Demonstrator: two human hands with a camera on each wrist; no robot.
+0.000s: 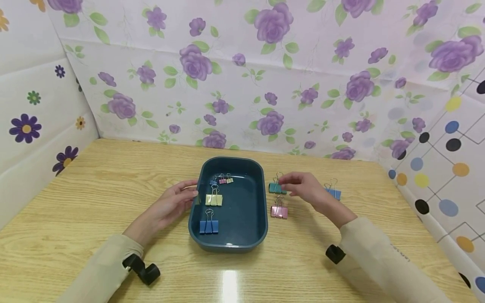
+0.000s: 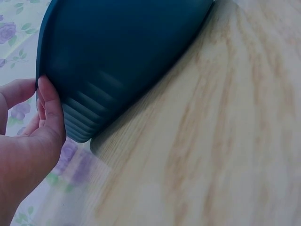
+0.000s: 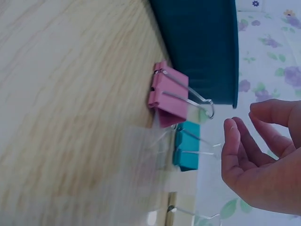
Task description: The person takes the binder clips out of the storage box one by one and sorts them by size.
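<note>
My left hand (image 1: 172, 206) grips the left wall of a dark blue-green tray (image 1: 229, 247), thumb at the rim and fingers against the outside in the left wrist view. My right hand (image 1: 305, 187) is over a teal binder clip (image 1: 278, 188) right of the tray. Its bent thumb and fingers are spread a little apart, fingertips near the wire handles, with nothing between them in the right wrist view. A pink binder clip (image 1: 279, 211) stands just in front of the teal one, close to the tray wall. Behind the right wrist is a blue binder clip (image 1: 333, 193), partly hidden.
Inside the tray, along its left side, are a large blue binder clip (image 1: 209, 227), a yellow one (image 1: 214, 200) and several small ones (image 1: 222, 181) at the back. The wooden table (image 1: 113, 181) meets a flowered cloth backdrop (image 1: 235, 105).
</note>
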